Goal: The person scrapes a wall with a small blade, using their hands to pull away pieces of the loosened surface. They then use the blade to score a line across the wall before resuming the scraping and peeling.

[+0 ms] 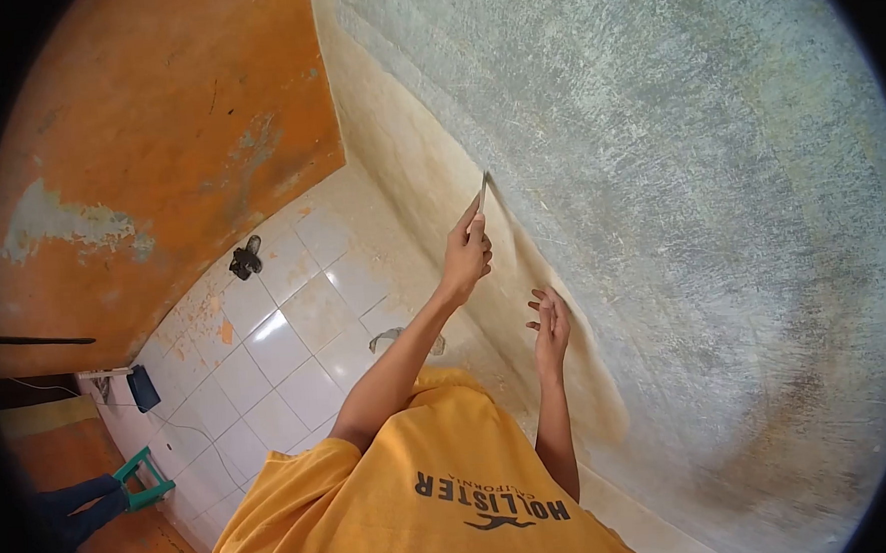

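Grey wall [658, 165], thin-bladed tool [484, 192], gripped in left hand [467, 255]

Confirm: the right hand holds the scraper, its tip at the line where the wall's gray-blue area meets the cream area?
Not quite: wrong hand. The head view shows the left hand holding the scraper; the right hand has no visible tool. The rest stands: the tip is at the line where the gray-blue area meets the cream area.

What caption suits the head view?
Left hand holds a thin tool at the wall's grey-cream edge, right hand loosely curled nearby.
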Demonstrator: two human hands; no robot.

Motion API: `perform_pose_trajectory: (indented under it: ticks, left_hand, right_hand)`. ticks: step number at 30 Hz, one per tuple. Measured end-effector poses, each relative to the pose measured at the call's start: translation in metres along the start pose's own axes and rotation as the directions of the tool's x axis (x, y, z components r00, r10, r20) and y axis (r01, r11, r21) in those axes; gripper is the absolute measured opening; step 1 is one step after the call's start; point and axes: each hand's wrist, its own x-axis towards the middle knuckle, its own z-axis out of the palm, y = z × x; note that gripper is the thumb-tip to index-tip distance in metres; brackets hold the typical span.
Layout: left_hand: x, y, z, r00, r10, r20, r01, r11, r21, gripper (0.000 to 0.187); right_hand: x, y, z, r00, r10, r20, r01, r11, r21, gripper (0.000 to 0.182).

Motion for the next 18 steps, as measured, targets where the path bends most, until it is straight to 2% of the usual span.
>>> perform_pose_trajectory:
  ticks: [2, 3, 6, 7, 10, 13, 16, 17, 18]
  left_hand:
    - [-0.007, -0.006, 0.008, 0.999, -0.010, -0.033, 0.012, 0.999, 0.052, 0.052]
    - [-0.018, -0.011, 0.015, 1.000, 0.025, 0.016, -0.026, 0.997, 0.068, 0.052]
    - [-0.011, -0.003, 0.013, 0.999, -0.027, -0.018, 0.026, 0.999, -0.027, 0.052]
    - [-0.011, 0.002, 0.008, 0.998, -0.051, 0.043, 0.053, 0.998, -0.037, 0.052]
    - [-0.012, 0.003, 0.002, 0.996, -0.043, 0.083, 0.047, 0.998, -0.041, 0.051]
    - [-0.026, -0.016, 0.023, 0.999, 0.046, 0.006, -0.047, 0.993, 0.107, 0.051]
    - [-0.013, -0.010, 0.024, 0.991, 0.125, -0.046, -0.119, 0.985, 0.122, 0.052]
    - [-0.004, -0.004, 0.019, 0.998, 0.034, -0.049, -0.033, 0.999, 0.028, 0.053]
    - [-0.003, 0.002, 0.016, 0.999, 0.019, -0.034, -0.018, 1.000, 0.016, 0.053]
  right_hand:
    - [-0.002, 0.006, 0.002, 1.000, -0.004, -0.005, 0.004, 1.000, 0.002, 0.051]
    - [0.000, 0.006, 0.004, 1.000, -0.010, -0.006, 0.010, 1.000, 0.003, 0.051]
    - [-0.001, 0.006, 0.008, 1.000, 0.003, -0.020, -0.003, 1.000, -0.014, 0.050]
    - [-0.001, 0.004, 0.009, 1.000, 0.014, -0.025, -0.014, 1.000, -0.002, 0.049]
    - [-0.006, 0.001, 0.011, 0.998, 0.040, -0.042, -0.039, 0.999, 0.020, 0.047]
    - [-0.006, 0.002, 0.014, 0.998, 0.019, -0.059, -0.018, 1.000, 0.011, 0.048]
    - [-0.006, 0.006, 0.017, 0.996, 0.019, -0.092, -0.018, 1.000, 0.018, 0.049]
    - [-0.008, 0.005, 0.016, 0.994, 0.033, -0.101, -0.030, 0.999, 0.026, 0.049]
    - [-0.012, 0.004, 0.017, 0.993, 0.049, -0.111, -0.046, 0.998, 0.034, 0.049]
